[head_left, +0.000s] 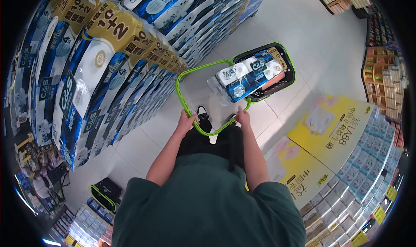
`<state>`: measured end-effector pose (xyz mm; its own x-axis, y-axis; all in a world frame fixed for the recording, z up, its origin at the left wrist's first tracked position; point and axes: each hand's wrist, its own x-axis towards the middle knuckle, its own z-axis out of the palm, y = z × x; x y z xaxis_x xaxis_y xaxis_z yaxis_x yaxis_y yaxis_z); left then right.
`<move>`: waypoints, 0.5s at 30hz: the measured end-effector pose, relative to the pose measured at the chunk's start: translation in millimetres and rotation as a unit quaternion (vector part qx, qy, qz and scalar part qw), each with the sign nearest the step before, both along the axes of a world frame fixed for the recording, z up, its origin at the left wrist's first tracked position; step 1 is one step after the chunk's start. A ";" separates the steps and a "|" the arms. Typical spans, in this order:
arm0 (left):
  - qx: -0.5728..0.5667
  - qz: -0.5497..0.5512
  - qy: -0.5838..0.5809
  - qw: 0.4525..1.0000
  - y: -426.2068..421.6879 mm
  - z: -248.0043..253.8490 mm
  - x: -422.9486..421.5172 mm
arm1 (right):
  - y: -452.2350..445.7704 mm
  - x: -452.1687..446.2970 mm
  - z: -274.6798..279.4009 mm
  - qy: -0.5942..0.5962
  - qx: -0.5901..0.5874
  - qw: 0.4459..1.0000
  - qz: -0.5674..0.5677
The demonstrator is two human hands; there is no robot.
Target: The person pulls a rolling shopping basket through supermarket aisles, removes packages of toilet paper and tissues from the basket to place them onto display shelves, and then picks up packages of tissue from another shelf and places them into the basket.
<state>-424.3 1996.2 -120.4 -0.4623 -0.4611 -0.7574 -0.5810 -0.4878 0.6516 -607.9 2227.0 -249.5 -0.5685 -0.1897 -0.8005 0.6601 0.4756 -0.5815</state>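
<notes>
My left hand (185, 120) is closed round the left side of a green basket handle (182, 100). On the right, my right hand (243, 117) grips the same handle's other side. The handle forms a wide loop in front of my legs. It joins a black basket (288, 58) with a green rim, which sits ahead of me to the right. A blue and white C&S tissue pack (249, 76) lies tilted in the basket and sticks out over its near left edge. Under the pack, a reddish item (273, 80) shows in part.
Tall stacks of blue and white tissue packs (93, 69) stand close on the left. To the right are a yellow promotional display (327, 125) and stacked goods (366, 154). Wooden shelves (381, 76) line the far right. Another black basket (105, 193) is at lower left.
</notes>
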 end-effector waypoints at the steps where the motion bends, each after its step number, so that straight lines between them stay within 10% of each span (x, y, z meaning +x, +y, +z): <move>1: -0.007 0.008 -0.007 1.000 2.3 -0.4 -4.0 | -2.6 -20.4 -7.9 -0.056 -0.066 0.990 -0.107; 8: -0.079 0.080 -0.062 0.992 19.3 3.8 -27.5 | -9.7 -128.4 -99.9 -0.101 -0.224 0.909 -0.337; 15: -0.152 0.117 -0.157 0.969 40.3 6.3 -38.0 | -11.9 -204.3 -150.0 -0.197 -0.373 0.848 -0.321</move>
<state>-462.2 2036.5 -114.1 -0.0865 -0.7488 -0.6572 -0.6702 -0.4444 0.5945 -812.2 2215.1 -399.5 -0.4620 -0.4791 -0.7464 0.8569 -0.4580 -0.2364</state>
